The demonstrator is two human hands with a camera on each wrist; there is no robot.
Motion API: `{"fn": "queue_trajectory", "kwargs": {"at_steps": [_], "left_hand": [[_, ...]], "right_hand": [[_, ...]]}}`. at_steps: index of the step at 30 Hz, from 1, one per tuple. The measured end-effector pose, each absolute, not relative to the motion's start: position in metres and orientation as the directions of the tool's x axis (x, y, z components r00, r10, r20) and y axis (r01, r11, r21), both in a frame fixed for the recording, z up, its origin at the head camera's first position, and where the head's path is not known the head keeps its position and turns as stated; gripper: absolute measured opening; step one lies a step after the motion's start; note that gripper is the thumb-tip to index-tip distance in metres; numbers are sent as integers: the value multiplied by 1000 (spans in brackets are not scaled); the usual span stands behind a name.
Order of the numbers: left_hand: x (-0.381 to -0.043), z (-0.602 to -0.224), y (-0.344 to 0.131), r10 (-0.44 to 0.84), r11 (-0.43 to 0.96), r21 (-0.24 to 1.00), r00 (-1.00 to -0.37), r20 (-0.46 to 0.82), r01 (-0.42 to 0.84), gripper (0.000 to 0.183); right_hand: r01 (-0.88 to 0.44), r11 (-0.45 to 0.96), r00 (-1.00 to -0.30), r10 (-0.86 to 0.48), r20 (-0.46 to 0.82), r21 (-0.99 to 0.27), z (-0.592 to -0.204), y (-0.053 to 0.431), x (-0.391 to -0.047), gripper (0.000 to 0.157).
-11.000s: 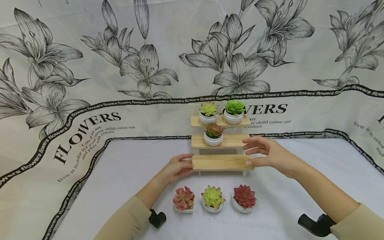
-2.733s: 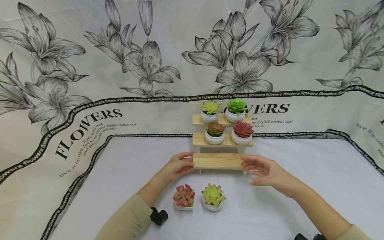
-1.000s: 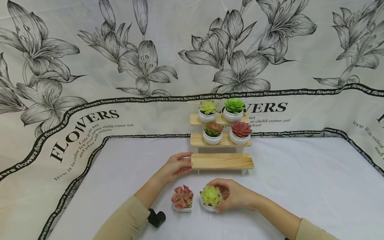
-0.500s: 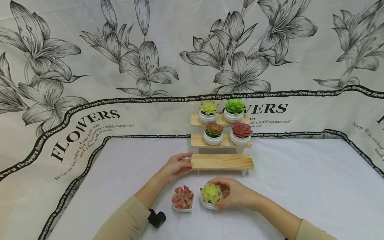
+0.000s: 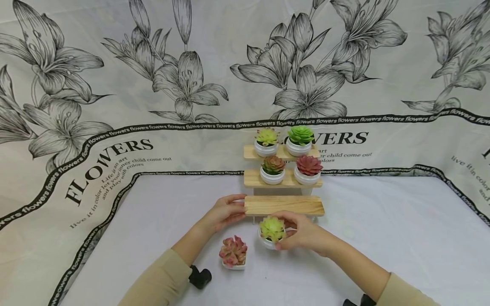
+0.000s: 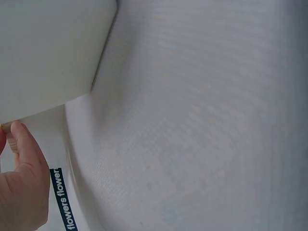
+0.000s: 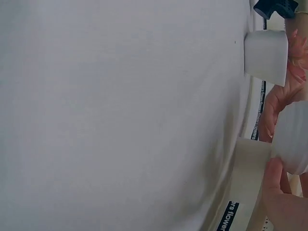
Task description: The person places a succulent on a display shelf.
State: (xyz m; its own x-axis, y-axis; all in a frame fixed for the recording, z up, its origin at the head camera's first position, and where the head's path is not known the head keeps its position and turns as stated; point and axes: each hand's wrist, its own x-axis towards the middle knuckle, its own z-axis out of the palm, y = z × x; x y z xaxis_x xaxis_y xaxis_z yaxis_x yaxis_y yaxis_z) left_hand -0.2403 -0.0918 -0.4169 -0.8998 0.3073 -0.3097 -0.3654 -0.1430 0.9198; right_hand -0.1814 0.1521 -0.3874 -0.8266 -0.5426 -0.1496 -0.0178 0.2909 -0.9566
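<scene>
My right hand [image 5: 304, 233] grips a yellow-green succulent [image 5: 272, 229] in a round white pot, just in front of the bottom shelf. In the right wrist view, that hand's thumb and fingers hold the white pot [image 7: 291, 137]. My left hand [image 5: 223, 214] pinches the left end of the wooden bottom tier of a three-tier plant stand [image 5: 285, 205]; in the left wrist view, fingers [image 6: 26, 149] hold the wood's edge. A pink-red succulent [image 5: 233, 251] in a white pot stands on the table, front left.
Yellow-green [image 5: 266, 137] and bright green succulents [image 5: 300, 135] sit on the top tier. Below them, on the middle tier, are a brown-green succulent [image 5: 273, 165] and a dark red succulent [image 5: 309, 165]. A flower-printed cloth [image 5: 199, 148] hangs behind the white table [image 5: 383, 221].
The dark red succulent went from the table to the middle tier's right side. My right hand then took the yellow-green succulent and moved it up toward the bottom tier. My left hand stayed put.
</scene>
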Motion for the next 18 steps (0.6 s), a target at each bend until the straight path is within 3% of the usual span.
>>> {"fn": "queue_trajectory", "kwargs": {"at_steps": [7, 18], "left_hand": [[-241, -419, -93, 314, -144, 922, -900, -302, -360, 50], [-241, -419, -93, 315, -150, 923, -902, -296, -355, 50]], "right_hand": [[28, 280, -868, -469, -163, -959, -373, 151, -190, 74], [-17, 253, -913, -397, -88, -967, -368, 144, -207, 66]]}}
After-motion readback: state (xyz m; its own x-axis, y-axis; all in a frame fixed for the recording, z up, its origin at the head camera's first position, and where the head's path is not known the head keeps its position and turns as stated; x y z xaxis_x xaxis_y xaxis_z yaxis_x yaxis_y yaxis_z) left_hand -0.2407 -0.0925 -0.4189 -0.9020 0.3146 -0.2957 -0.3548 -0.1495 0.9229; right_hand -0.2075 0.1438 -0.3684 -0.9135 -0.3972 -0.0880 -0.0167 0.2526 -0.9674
